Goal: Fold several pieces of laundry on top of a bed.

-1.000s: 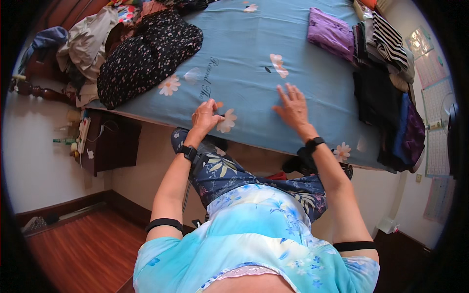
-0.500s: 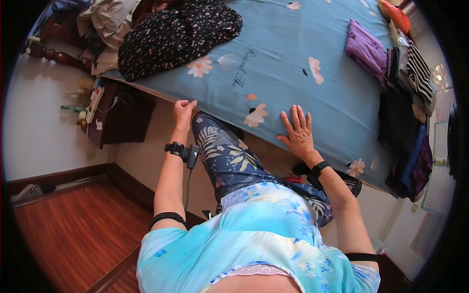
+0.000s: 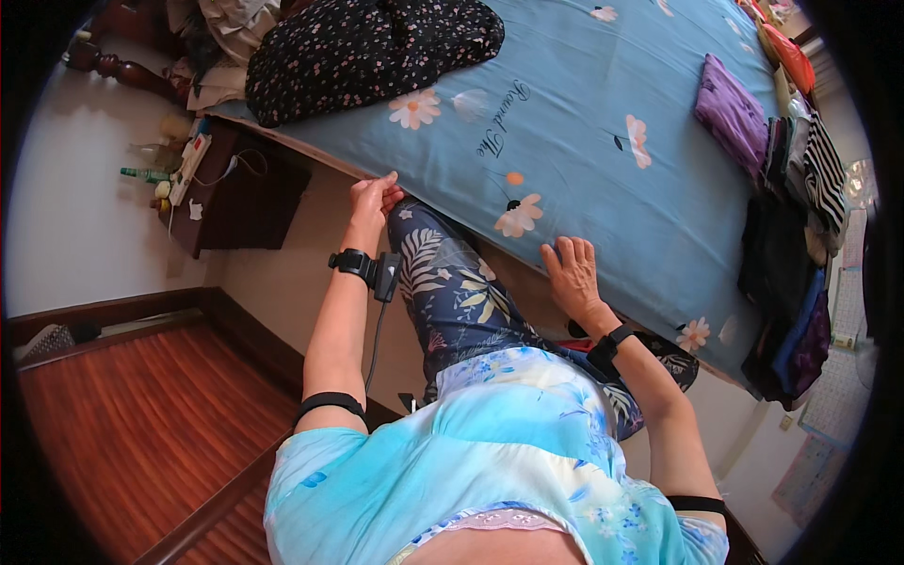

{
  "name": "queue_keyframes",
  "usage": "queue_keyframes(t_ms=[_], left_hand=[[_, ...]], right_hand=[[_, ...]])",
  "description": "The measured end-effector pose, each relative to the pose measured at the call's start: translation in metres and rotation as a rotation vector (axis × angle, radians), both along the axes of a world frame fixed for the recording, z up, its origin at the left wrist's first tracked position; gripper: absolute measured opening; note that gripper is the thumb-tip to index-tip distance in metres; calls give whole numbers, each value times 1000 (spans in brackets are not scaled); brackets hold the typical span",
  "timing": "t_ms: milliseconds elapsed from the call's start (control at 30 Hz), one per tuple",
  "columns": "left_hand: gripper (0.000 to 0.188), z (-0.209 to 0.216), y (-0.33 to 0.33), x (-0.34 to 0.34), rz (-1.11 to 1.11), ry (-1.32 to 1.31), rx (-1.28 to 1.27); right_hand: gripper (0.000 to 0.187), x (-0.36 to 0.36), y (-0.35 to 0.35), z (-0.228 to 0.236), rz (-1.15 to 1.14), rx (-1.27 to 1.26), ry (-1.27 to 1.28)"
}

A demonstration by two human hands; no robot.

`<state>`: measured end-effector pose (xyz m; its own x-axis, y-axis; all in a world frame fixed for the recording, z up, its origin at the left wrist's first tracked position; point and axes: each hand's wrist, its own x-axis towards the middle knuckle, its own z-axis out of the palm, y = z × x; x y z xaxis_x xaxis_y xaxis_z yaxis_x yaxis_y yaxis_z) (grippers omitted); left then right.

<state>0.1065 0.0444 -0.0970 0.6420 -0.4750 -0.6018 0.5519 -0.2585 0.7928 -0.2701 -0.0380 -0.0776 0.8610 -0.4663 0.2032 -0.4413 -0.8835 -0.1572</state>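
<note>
A light blue bed sheet [image 3: 584,188] printed with flowers covers the bed in front of me. At the bed's near edge, just left of my knee, my left hand [image 3: 373,200] is closed with its fingers curled together. Whatever may be between those fingers is hidden. My right hand [image 3: 574,275] rests at the sheet's edge farther right, open, its fingers slightly bent and nothing held. Between my hands is my leg in dark blue leaf-patterned trousers [image 3: 447,273]. A black floral garment [image 3: 367,56] lies bunched on the far left of the bed.
Folded clothes lie along the bed's right side: a purple piece [image 3: 733,113], a striped one [image 3: 824,174] and a black one [image 3: 774,245]. To the left stands a dark bedside cabinet [image 3: 250,202] with a white power strip [image 3: 191,168]. Reddish wooden floor [image 3: 151,433] is at lower left.
My right hand has slid back toward the bed's edge, its spread fingers now bent. My left hand has turned slightly at the edge, fingers still curled. The view has shifted a little.
</note>
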Motion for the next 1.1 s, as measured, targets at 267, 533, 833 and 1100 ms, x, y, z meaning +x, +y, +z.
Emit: queue_keyframes(t_ms=[267,533,833,1100], left_hand=[[18,-14,2,6,-9,28,-16],[15,-12,-6,6,9,-47,66],[18,-26,15,14,-65,-85,-14],[23,-14,3,28,19,-35,-2]], right_hand=[[28,15,5,-7,27,-51,39],[13,32,4,-6,-39,-98,42],[8,32,12,-6,65,112,38],[3,37,13,-22,27,14,98]])
